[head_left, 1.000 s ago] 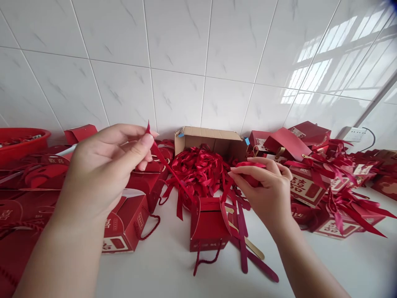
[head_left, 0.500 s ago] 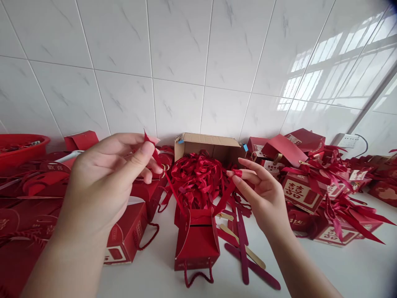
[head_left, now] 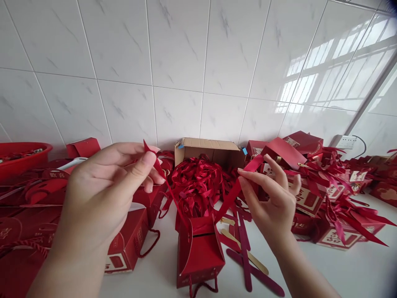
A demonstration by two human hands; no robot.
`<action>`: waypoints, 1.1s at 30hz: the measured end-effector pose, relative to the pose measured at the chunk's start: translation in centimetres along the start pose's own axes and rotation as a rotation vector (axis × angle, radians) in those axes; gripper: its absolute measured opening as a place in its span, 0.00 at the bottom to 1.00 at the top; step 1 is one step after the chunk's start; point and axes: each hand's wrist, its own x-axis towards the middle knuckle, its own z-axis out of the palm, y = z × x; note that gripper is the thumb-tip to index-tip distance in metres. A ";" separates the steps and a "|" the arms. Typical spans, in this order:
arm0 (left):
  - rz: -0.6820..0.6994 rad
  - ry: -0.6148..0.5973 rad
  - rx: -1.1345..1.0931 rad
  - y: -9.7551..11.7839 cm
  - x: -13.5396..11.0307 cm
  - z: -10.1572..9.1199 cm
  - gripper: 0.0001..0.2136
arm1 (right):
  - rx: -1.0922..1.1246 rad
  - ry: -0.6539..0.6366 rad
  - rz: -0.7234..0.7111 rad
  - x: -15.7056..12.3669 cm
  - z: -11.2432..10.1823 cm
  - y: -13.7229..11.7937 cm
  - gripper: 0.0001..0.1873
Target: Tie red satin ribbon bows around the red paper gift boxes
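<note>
A red ribbon point(head_left: 228, 201) runs up from both sides of the top of a small red gift box point(head_left: 201, 252), forming a V. My left hand point(head_left: 114, 186) pinches one end between thumb and finger, the tip poking up above them. My right hand point(head_left: 269, 194) pinches the other length between thumb and forefinger, with the loose end sticking up behind its fingers. The box stands on the white table with its dark red cord handle point(head_left: 204, 285) hanging at the near side. Behind it lies a heap of red ribbons point(head_left: 200, 182).
An open cardboard box point(head_left: 211, 145) stands against the tiled wall. Red and gold strips point(head_left: 248, 256) lie right of the gift box. More red boxes crowd the left point(head_left: 127, 240); ribboned boxes point(head_left: 338, 231) are piled right. A red basin point(head_left: 25, 157) sits far left.
My right hand has moved right and turned, and more of its ribbon end now shows above the fingers. The gift box has tilted and shifted slightly; my left hand keeps its pinch.
</note>
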 end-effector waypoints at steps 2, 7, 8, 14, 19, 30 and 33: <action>0.000 0.006 -0.007 0.0 0.0 0.1 0.04 | -0.021 0.052 -0.098 -0.1 0.0 0.0 0.12; -0.020 -0.036 -0.059 0.2 0.0 1.3 0.04 | 0.350 -0.061 -0.023 -0.2 0.8 -0.7 0.16; -0.028 -0.071 -0.073 0.2 0.0 1.8 0.04 | 0.472 -0.101 0.025 -0.2 1.1 -1.0 0.16; -0.045 -0.317 -0.080 1.1 0.5 4.8 0.05 | 0.662 -0.185 0.156 0.5 2.8 -3.8 0.12; -0.075 -0.332 -0.082 1.2 0.3 4.5 0.06 | 0.735 -0.202 0.266 1.0 3.4 -4.6 0.05; -0.202 -0.834 0.331 -0.7 -0.7 3.3 0.06 | 0.825 -0.143 0.366 1.6 2.8 -3.8 0.04; -0.233 -0.745 0.264 -1.0 -0.4 3.3 0.07 | 0.847 -0.101 0.404 2.0 2.4 -3.2 0.06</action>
